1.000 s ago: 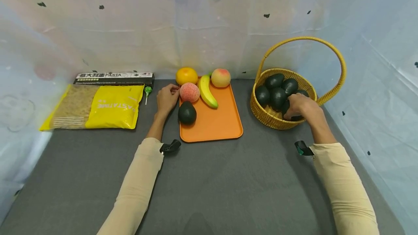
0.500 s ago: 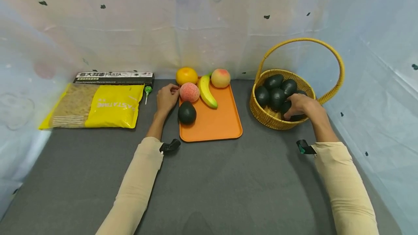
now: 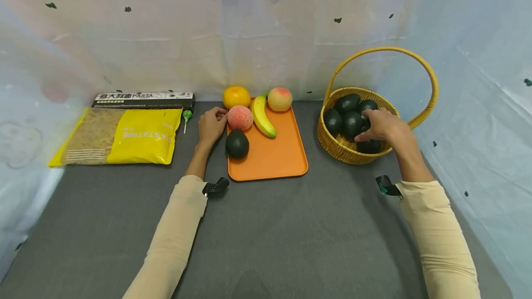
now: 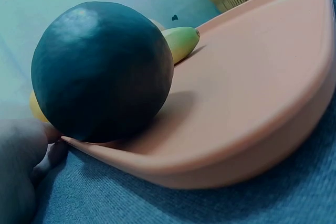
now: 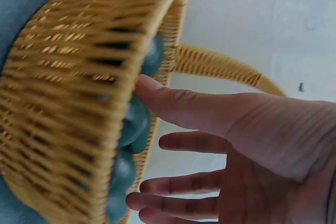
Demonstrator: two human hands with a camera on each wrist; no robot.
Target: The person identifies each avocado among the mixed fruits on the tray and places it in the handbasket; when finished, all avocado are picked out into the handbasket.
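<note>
At the left edge of an orange tray (image 3: 276, 158), my left hand (image 3: 211, 127) pinches the rim with thumb and fingers. On the tray lie a dark green avocado (image 3: 237, 144), a pink peach (image 3: 239, 117), an orange (image 3: 236, 97), a banana (image 3: 262, 116) and a paler peach (image 3: 280, 99). Seen in the left wrist view, the avocado (image 4: 102, 72) hides part of the fruit behind it. My right hand (image 3: 386, 126) hovers over several avocados (image 3: 352, 124) in a wicker basket (image 3: 338, 147). Its fingers (image 5: 181, 183) are spread and fairly straight in the right wrist view, holding nothing.
A tall handle (image 3: 388, 50) arches over the basket. On the left lie a yellow pasta bag (image 3: 145, 135), a black-and-white pasta box (image 3: 145, 100) behind it, and a green lollipop (image 3: 187, 115). Pale sheeting (image 3: 266, 26) hangs behind the grey tabletop (image 3: 291, 234).
My right hand has lifted off the avocado at the basket's near right and shifted slightly left and back, so more of that avocado shows. The left hand stays at the tray.
</note>
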